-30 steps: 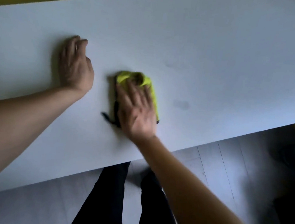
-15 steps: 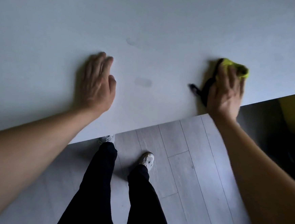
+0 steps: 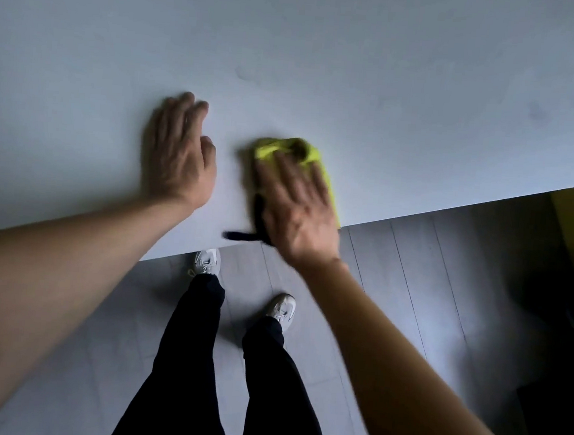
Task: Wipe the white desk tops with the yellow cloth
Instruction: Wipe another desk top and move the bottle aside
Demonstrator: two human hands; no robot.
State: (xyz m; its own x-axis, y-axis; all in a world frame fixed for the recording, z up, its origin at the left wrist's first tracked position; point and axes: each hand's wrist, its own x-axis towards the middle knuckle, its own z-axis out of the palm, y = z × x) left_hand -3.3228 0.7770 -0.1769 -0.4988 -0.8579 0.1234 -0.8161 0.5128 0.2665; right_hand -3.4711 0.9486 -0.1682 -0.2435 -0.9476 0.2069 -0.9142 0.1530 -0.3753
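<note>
Head camera looks down on the white bench (image 3: 326,48) and on 2 bare arms that reach over its near edge. The right hand (image 3: 296,211) lies flat on the yellow cloth (image 3: 304,151), fingers straight and a little spread, and presses it on the bench top close to the near edge. This hand is blurred. The cloth shows in front of the fingertips and along the right side of the hand, and a dark part (image 3: 243,236) of it sticks out on the left side, at the bench edge. The left hand (image 3: 179,154) rests palm down on the bench just beside the cloth, fingers straight and together, holding nothing. Faint smudges (image 3: 248,75) are on the surface farther away. Below the bench are black trousers (image 3: 193,347), 2 white shoes (image 3: 208,262) and a grey plank floor (image 3: 410,295).
</note>
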